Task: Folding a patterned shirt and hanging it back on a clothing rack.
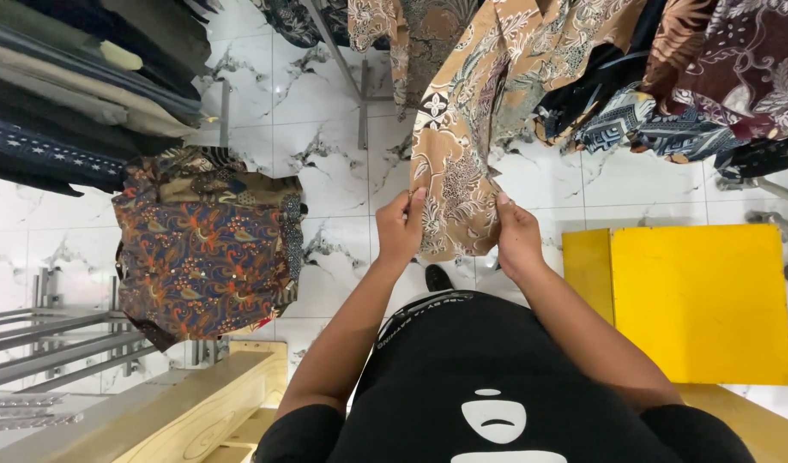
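Observation:
A tan and brown patterned shirt [462, 146] hangs from a rack in front of me, its lower hem at chest height. My left hand [400, 228] pinches the hem's left edge between thumb and fingers. On the hem's right edge my right hand [516, 233] grips the cloth the same way. Both hands hold the fabric spread between them.
More patterned shirts [720, 77] hang to the right. A dark blue and orange patterned shirt [205, 249] hangs at left above metal rack bars [59, 339]. A yellow box [698, 300] stands at right, a wooden bench [196, 407] at lower left. The floor is white marble tile [325, 111].

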